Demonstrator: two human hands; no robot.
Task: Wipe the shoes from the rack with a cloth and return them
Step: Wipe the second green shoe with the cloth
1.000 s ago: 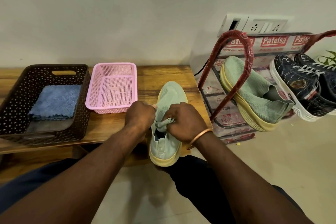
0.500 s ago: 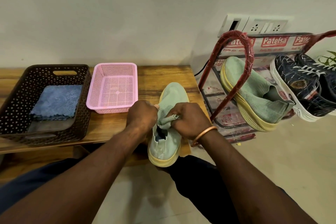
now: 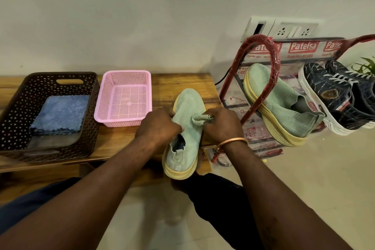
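Shoe (image 3: 187,111) lies on the surface (image 3: 182,81), heel overhanging its edge; left grip (image 3: 160,126) curls round its side, right grip (image 3: 222,126) pinches the cloth (image 3: 199,118) on top. Hard wiping could tip it off.

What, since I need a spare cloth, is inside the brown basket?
A folded blue cloth lies in the brown basket, with bare floor in front of it. Whatever is under the cloth is covered, and the near wall hides the floor's front edge.
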